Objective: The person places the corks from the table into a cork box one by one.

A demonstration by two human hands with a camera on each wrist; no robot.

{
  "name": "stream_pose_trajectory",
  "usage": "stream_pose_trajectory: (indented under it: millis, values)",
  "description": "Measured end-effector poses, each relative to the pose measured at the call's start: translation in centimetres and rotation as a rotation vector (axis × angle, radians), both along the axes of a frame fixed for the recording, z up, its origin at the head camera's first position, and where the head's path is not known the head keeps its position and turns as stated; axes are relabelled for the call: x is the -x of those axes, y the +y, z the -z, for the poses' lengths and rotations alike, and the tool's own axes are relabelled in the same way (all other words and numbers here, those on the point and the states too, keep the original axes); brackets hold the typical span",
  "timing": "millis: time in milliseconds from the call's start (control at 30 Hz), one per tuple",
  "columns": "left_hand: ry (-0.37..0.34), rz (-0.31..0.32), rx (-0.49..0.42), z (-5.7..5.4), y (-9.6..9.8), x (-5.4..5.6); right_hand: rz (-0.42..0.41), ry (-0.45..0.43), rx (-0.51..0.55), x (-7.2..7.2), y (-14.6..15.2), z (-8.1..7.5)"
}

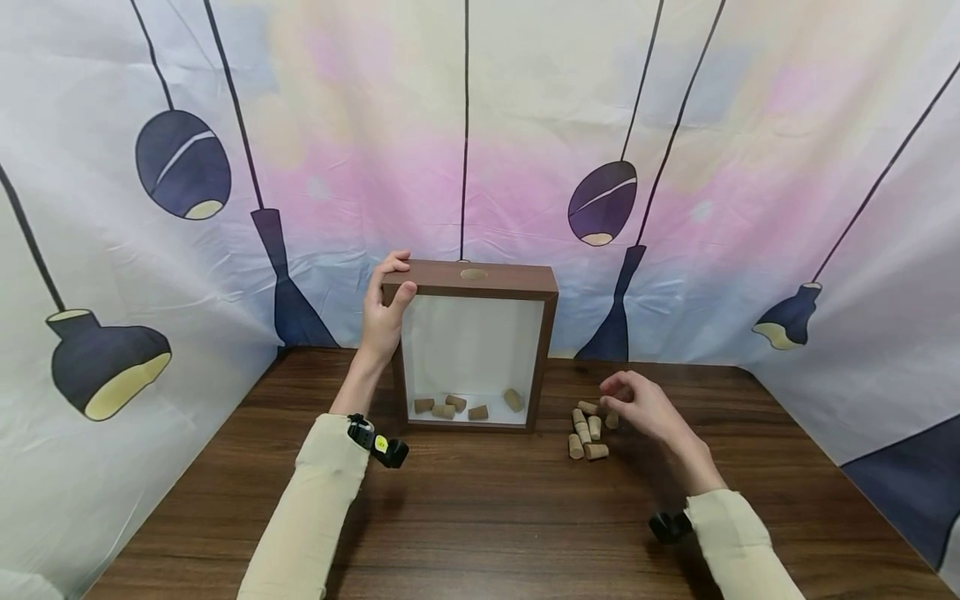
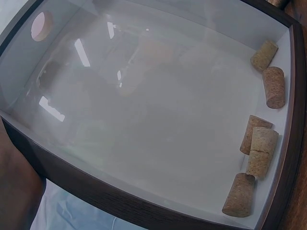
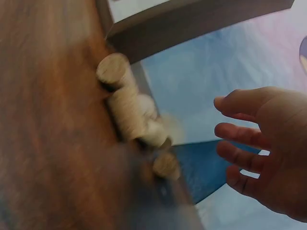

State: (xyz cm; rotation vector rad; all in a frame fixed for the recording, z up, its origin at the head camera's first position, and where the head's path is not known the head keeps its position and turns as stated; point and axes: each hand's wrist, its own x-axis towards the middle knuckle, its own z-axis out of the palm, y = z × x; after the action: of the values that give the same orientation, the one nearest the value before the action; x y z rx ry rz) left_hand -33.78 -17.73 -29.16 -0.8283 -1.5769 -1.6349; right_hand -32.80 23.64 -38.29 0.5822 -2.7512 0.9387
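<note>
A brown-framed shadow box [image 1: 549,358] with a clear front stands upright on the table. My left hand [image 1: 384,312] grips its top left corner, thumb on the front and fingers over the top. Several corks [image 1: 477,412] lie inside along the bottom; the left wrist view shows these corks [image 2: 274,87] up close behind the pane. An oval hole [image 1: 473,274] opens in the top edge. To the right of the box, several loose corks [image 1: 595,427] lie in a cluster. Just above them my right hand [image 1: 648,408] hovers, fingers loosely bent and holding nothing in the right wrist view.
The dark wood table [image 1: 480,517] reaches back to a fabric backdrop [image 1: 390,167] printed with hanging lamps. Cloth also hangs along both sides. Each wrist carries a small black camera, such as the left one [image 1: 378,444].
</note>
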Motion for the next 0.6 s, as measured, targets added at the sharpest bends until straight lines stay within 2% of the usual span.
stream_pose_trajectory:
  millis: [200, 367, 567, 600]
  values:
    - [0.005, -0.002, -0.009, 0.1, 0.1, 0.1, -0.034, -0.068, -0.007, 0.3, 1.0, 1.5]
    - [-0.004, 0.008, -0.005, 0.1, 0.2, 0.2, -0.030, -0.105, -0.035, 0.4, 1.8, 2.3]
    - [-0.004, 0.012, -0.012, 0.1, 0.1, 0.3, -0.034, -0.095, -0.053, 0.7, 2.3, 3.1]
    - [-0.001, 0.008, -0.013, 0.4, 0.0, 0.6, -0.034, -0.096, -0.055, 0.8, 2.4, 3.3]
